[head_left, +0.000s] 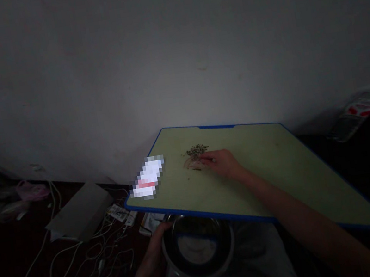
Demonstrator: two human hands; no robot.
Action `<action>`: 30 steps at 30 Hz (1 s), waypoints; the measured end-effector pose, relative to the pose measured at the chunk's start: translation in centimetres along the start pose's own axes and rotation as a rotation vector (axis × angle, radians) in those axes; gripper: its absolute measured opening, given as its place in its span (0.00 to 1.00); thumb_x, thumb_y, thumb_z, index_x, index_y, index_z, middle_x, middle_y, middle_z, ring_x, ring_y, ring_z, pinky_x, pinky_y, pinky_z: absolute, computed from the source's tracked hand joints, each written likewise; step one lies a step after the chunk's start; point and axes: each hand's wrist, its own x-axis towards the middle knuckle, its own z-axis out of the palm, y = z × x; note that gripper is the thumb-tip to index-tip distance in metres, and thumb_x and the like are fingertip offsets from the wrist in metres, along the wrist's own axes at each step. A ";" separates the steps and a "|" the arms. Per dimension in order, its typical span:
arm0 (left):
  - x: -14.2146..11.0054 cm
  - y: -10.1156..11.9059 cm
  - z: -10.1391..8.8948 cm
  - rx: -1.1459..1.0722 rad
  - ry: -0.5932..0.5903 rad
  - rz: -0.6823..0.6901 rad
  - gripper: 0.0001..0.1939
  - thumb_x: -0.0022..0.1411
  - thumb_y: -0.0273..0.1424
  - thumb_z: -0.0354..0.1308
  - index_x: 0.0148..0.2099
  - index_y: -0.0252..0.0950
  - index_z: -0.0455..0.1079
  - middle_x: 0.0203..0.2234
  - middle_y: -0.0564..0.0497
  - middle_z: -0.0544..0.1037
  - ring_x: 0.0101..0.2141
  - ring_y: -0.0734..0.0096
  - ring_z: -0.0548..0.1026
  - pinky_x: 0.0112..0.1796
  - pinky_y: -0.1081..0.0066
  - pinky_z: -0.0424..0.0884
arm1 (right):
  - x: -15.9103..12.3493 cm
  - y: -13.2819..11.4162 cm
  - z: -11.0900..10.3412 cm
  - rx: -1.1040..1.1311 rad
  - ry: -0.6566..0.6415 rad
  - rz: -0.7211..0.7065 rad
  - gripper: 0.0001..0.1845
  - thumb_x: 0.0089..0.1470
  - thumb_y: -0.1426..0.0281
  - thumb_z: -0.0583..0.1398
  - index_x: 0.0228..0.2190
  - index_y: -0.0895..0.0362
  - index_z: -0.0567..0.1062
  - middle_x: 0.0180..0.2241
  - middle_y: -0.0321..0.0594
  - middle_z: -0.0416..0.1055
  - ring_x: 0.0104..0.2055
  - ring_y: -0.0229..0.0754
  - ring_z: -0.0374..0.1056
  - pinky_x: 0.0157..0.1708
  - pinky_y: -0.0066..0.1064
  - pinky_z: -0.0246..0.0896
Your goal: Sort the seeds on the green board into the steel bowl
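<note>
A pale green board [263, 191] with a blue edge stands in front of me. On it lies a small heap of dark bits [196, 149], like seeds or dried grains, with some thin reddish-brown strands [192, 163] just below. My right hand [222, 163] reaches over the board to these strands, its fingertips pinched together; what is between them is too small and dark to make out. Under the board's near edge, my left hand [161, 236] grips the side of a round shiny metal bowl [209, 270] resting on my lap. The bowl's far part is hidden beneath the board.
A lit phone [147, 179], blurred out, lies at the board's left edge. Tangled white cables [97, 250], a grey box [80, 211] and a pink plastic bag [32, 189] are on the floor at left. A red-and-white package [356, 113] sits at right. Behind the board rises a grey wall [172, 56].
</note>
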 end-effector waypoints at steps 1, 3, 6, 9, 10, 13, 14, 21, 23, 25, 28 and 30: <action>0.1 0.0 -0.2 0.007 0.010 -0.006 0.09 0.52 0.30 0.55 0.30 0.31 0.74 0.21 0.46 0.81 0.31 0.57 0.79 0.35 0.65 0.71 | 0.0 -0.1 0.0 0.002 -0.007 -0.009 0.14 0.55 0.65 0.55 0.40 0.50 0.77 0.37 0.37 0.77 0.36 0.42 0.72 0.37 0.31 0.63; 0.5 -0.1 -0.6 0.023 0.026 -0.003 0.07 0.51 0.30 0.57 0.30 0.31 0.74 0.21 0.45 0.81 0.32 0.56 0.79 0.36 0.65 0.71 | -0.1 -0.4 0.0 0.002 -0.022 -0.029 0.14 0.55 0.66 0.55 0.41 0.50 0.77 0.37 0.37 0.77 0.36 0.42 0.72 0.36 0.31 0.63; 0.9 -0.2 -1.1 0.015 0.024 0.037 0.05 0.49 0.29 0.58 0.30 0.34 0.74 0.20 0.47 0.81 0.35 0.54 0.78 0.38 0.62 0.70 | -0.3 -0.6 0.0 0.013 -0.031 -0.046 0.14 0.55 0.66 0.55 0.40 0.50 0.77 0.37 0.37 0.77 0.36 0.42 0.72 0.37 0.31 0.64; 1.1 -0.2 -1.2 0.003 0.013 0.061 0.05 0.48 0.28 0.59 0.30 0.36 0.74 0.21 0.48 0.81 0.37 0.51 0.78 0.40 0.62 0.70 | -0.4 -0.8 0.0 0.043 -0.029 -0.050 0.14 0.55 0.66 0.55 0.40 0.49 0.78 0.37 0.37 0.77 0.36 0.42 0.73 0.37 0.31 0.64; 1.1 -0.2 -1.2 0.004 0.010 0.057 0.05 0.48 0.28 0.59 0.30 0.36 0.74 0.21 0.48 0.81 0.37 0.51 0.78 0.40 0.62 0.70 | -0.4 -0.9 0.0 0.048 -0.027 -0.049 0.13 0.55 0.66 0.55 0.39 0.49 0.78 0.37 0.37 0.77 0.36 0.42 0.73 0.37 0.30 0.64; 0.8 -0.2 -0.9 0.033 -0.009 0.005 0.06 0.49 0.32 0.58 0.28 0.34 0.74 0.18 0.48 0.79 0.32 0.54 0.78 0.37 0.62 0.70 | -0.6 -0.9 0.0 0.059 -0.029 -0.050 0.13 0.54 0.67 0.55 0.39 0.49 0.78 0.37 0.36 0.77 0.36 0.41 0.73 0.36 0.29 0.64; 0.7 -0.2 -0.8 0.044 -0.016 -0.014 0.08 0.50 0.33 0.58 0.27 0.34 0.74 0.17 0.48 0.79 0.30 0.55 0.78 0.36 0.62 0.71 | -0.6 -1.0 -0.1 0.067 -0.031 -0.052 0.13 0.54 0.67 0.56 0.39 0.49 0.78 0.37 0.36 0.77 0.36 0.41 0.73 0.36 0.29 0.64; 0.3 -0.1 -0.4 0.008 -0.040 0.005 0.08 0.50 0.31 0.57 0.24 0.33 0.73 0.15 0.49 0.79 0.25 0.61 0.78 0.33 0.66 0.70 | -0.8 -0.9 0.1 0.100 -0.061 -0.044 0.13 0.53 0.67 0.56 0.39 0.52 0.78 0.35 0.38 0.77 0.33 0.41 0.73 0.34 0.30 0.63; 0.4 -0.1 -0.4 0.002 -0.037 -0.028 0.08 0.50 0.32 0.58 0.29 0.32 0.75 0.19 0.47 0.81 0.28 0.58 0.79 0.35 0.65 0.70 | -0.8 -0.9 0.2 0.118 -0.059 -0.044 0.13 0.53 0.68 0.56 0.39 0.52 0.78 0.35 0.38 0.78 0.32 0.40 0.72 0.34 0.29 0.63; 0.5 0.0 -0.6 0.003 -0.019 -0.051 0.09 0.49 0.31 0.58 0.32 0.31 0.75 0.21 0.46 0.81 0.31 0.57 0.79 0.36 0.65 0.71 | -0.8 -0.8 0.2 0.132 -0.063 -0.050 0.13 0.52 0.68 0.57 0.38 0.52 0.78 0.34 0.38 0.78 0.32 0.39 0.72 0.34 0.28 0.63; 0.8 -0.2 -1.1 0.010 0.005 -0.046 0.09 0.49 0.30 0.59 0.31 0.31 0.75 0.20 0.46 0.81 0.31 0.57 0.79 0.37 0.65 0.71 | -0.8 -0.9 0.1 0.141 -0.081 -0.049 0.13 0.52 0.69 0.56 0.37 0.52 0.78 0.32 0.37 0.78 0.31 0.38 0.71 0.32 0.27 0.62; 1.1 -0.4 -1.5 -0.005 -0.005 0.005 0.08 0.48 0.30 0.60 0.30 0.31 0.75 0.19 0.46 0.81 0.30 0.56 0.79 0.37 0.64 0.71 | -0.8 -1.1 0.0 0.151 -0.092 -0.050 0.12 0.52 0.69 0.56 0.37 0.53 0.79 0.31 0.36 0.77 0.30 0.37 0.71 0.31 0.26 0.61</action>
